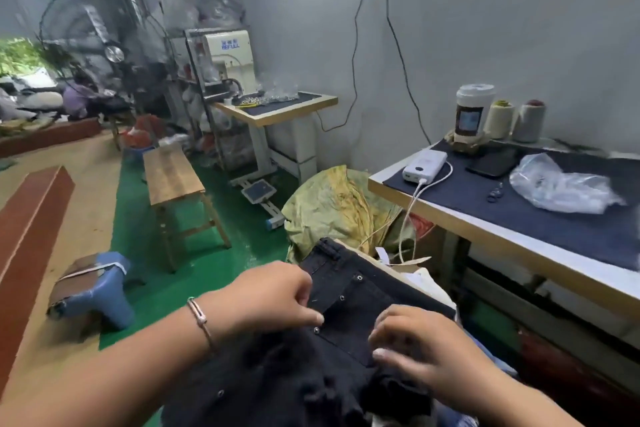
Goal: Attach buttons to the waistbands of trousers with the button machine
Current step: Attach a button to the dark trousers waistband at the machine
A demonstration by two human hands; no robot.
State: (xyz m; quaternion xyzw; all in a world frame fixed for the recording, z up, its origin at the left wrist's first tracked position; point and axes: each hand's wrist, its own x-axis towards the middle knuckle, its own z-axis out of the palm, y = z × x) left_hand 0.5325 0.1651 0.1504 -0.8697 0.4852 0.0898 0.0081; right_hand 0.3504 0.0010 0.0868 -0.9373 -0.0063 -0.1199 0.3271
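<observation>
Black denim trousers (349,315) with small metal rivets lie bunched in front of me at the bottom centre. My left hand (273,291), with a bracelet on the wrist, grips the fabric near the waistband and pocket. My right hand (419,347) holds the cloth lower right, its fingers curled into the folds. A white button machine (227,59) stands on its own table (277,111) far back at centre, well away from both hands.
A work table (519,229) with a dark cloth top on the right carries a power bank (424,165), a phone, a plastic bag, thread cones and a cup. A wooden bench (173,177), a blue stool (97,288) and a yellow-green sack (339,208) stand on the green floor.
</observation>
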